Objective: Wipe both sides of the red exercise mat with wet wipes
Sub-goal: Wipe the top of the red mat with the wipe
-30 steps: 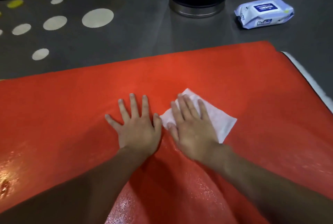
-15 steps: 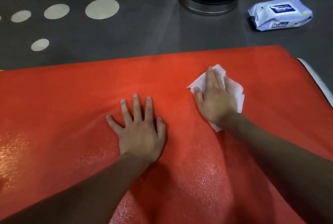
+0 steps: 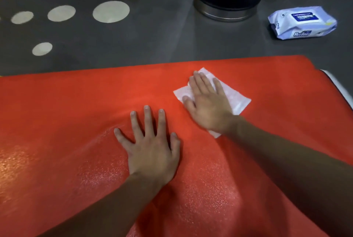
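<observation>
The red exercise mat (image 3: 66,112) lies flat on the grey floor and fills the lower part of the view. Its near surface glistens wet. My left hand (image 3: 150,147) presses flat on the mat near the middle, fingers spread. My right hand (image 3: 206,103) presses a white wet wipe (image 3: 238,101) flat against the mat with straight fingers, a little beyond and to the right of my left hand. The wipe sticks out on both sides of that hand. A white-and-blue pack of wet wipes (image 3: 302,23) lies on the floor beyond the mat's far right corner.
A black bin with a metal base (image 3: 227,7) stands on the floor just past the mat's far edge. Pale round dots (image 3: 110,11) mark the floor at the far left. A white strip (image 3: 340,87) shows along the mat's right edge.
My right hand has slid the wipe away from me and to the right, off from beside my left hand, then a little back leftward. My left hand has stayed pressed in place.
</observation>
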Motion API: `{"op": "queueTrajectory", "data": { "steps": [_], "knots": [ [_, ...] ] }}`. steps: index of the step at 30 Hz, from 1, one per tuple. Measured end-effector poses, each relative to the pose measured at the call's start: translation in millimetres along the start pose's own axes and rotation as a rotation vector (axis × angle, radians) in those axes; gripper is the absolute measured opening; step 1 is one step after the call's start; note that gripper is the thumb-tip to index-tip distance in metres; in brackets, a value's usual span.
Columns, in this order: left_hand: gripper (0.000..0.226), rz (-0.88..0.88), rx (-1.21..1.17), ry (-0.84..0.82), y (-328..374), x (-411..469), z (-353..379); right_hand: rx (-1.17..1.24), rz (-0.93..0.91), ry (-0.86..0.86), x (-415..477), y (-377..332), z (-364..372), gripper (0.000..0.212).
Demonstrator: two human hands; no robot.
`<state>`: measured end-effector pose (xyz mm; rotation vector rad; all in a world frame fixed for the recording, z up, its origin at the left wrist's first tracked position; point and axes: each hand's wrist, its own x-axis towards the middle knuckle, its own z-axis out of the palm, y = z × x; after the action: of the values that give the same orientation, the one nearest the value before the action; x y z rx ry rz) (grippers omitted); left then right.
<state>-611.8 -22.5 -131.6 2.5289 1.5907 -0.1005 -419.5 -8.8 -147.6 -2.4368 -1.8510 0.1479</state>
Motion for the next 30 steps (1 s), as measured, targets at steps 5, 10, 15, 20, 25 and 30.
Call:
{"op": "queueTrajectory", "data": {
  "steps": [5, 10, 15, 20, 25, 30],
  "knots": [
    [0.071, 0.017, 0.0, 0.009, -1.0, 0.0, 1.8, 0.019, 0.408, -0.019, 47.5, 21.6, -11.7, 0.068],
    [0.071, 0.008, -0.006, 0.002, -0.5, 1.0, -0.6, 0.006, -0.052, -0.029, 43.5, -7.1, -7.9, 0.066],
    [0.071, 0.012, -0.018, 0.011, -1.6, 0.3, 0.5, 0.012, 0.286, -0.034, 73.5, 12.4, -15.3, 0.065],
    [0.072, 0.003, -0.002, 0.003, -0.5, 0.1, -0.8, 0.012, -0.276, -0.062, 29.0, -26.0, -6.1, 0.063],
    [0.069, 0.013, -0.022, 0.017, -1.8, 0.9, 1.9, -0.008, 0.191, -0.028, 46.5, 18.4, -11.1, 0.066],
    [0.07, 0.014, -0.019, 0.027, -1.8, -0.2, 1.1, 0.027, -0.175, -0.009, -0.8, -29.7, -2.2, 0.064]
  ]
}}
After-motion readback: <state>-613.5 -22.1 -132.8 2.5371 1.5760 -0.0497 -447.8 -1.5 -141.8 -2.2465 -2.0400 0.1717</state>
